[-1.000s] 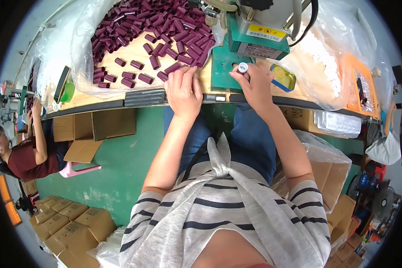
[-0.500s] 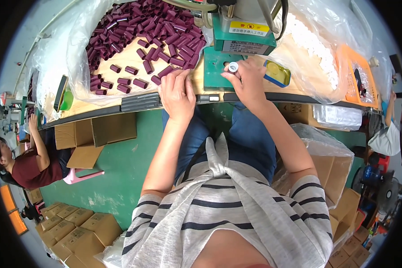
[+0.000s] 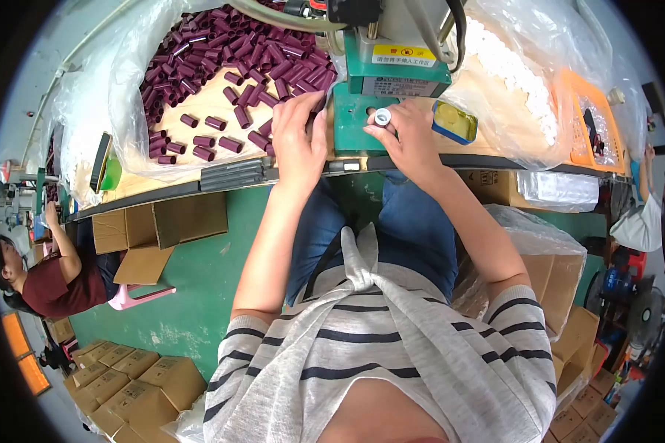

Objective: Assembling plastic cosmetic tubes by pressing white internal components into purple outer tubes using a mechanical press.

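Note:
My right hand (image 3: 414,140) pinches a small round white cap (image 3: 382,117) between thumb and fingers, its hollow end facing up. It is held over the green base plate (image 3: 351,122) of a bench press, below the green press head (image 3: 395,74). To the left, my left hand (image 3: 299,140) reaches to the near right edge of a heap of short purple tubes (image 3: 236,59). Its fingers curl over, and a purple tube (image 3: 321,105) shows between the fingertips and the thumb, mostly covered by them.
An open tin (image 3: 454,122) with yellowish contents stands right of the plate. Farther right are a heap of white pieces (image 3: 517,81) on plastic and an orange basket (image 3: 580,129). Cartons (image 3: 155,384) are stacked on the floor at lower left. Another person (image 3: 59,280) sits at far left.
My left hand has moved slightly forward and right, its thumb and fingers now spread around a tube. My right hand keeps the white cap over the plate. The view has shifted a little.

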A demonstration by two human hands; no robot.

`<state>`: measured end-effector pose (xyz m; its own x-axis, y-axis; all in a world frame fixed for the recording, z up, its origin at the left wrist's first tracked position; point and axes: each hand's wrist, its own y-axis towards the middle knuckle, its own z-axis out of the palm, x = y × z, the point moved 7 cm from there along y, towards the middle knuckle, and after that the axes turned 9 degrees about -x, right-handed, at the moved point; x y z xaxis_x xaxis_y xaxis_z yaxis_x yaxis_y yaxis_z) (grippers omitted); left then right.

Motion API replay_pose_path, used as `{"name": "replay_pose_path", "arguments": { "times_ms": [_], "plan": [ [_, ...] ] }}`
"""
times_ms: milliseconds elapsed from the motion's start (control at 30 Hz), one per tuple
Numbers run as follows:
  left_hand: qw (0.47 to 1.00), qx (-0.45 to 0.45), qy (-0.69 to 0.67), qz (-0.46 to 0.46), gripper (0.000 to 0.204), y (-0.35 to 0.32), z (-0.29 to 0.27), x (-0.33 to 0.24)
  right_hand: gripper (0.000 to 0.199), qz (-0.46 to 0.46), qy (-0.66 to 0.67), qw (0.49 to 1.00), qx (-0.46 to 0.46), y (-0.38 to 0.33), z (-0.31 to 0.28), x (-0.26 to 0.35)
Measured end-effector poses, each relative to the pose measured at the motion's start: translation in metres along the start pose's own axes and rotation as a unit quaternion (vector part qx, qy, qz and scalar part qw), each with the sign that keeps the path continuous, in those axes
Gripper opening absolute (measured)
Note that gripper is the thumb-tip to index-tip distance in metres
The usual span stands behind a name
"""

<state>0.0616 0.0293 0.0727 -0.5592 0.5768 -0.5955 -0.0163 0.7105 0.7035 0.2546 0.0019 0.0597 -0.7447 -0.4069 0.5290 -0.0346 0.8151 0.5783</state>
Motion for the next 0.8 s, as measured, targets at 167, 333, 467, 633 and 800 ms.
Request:
{"name": "replay_pose_path", "arguments": {
  "times_ms": [167,333,467,633,800],
  "plan": [
    [0.993,0.109,0.051,0.003,0.029,0.020,0.033,0.008,0.016,0.018,0.032,0.999,0.013,-0.001,-0.001,-0.001],
    [0.983,0.161,0.091,0.015,0.033,0.014,0.062,0.022,0.025,0.049,0.037,0.997,0.040,-0.001,0.001,-0.004],
    [0.986,0.136,0.092,0.021,0.025,0.015,0.069,0.019,0.025,0.109,0.034,0.993,0.025,-0.003,0.001,-0.005],
    [0.987,0.124,0.098,0.026,0.026,0.012,0.068,0.019,0.024,0.002,-0.024,0.999,-0.044,-0.007,0.000,0.001],
    [0.984,0.127,0.126,0.019,0.027,0.010,0.064,0.017,0.023,0.081,-0.003,0.997,0.004,-0.007,0.005,0.000]
  ]
}}
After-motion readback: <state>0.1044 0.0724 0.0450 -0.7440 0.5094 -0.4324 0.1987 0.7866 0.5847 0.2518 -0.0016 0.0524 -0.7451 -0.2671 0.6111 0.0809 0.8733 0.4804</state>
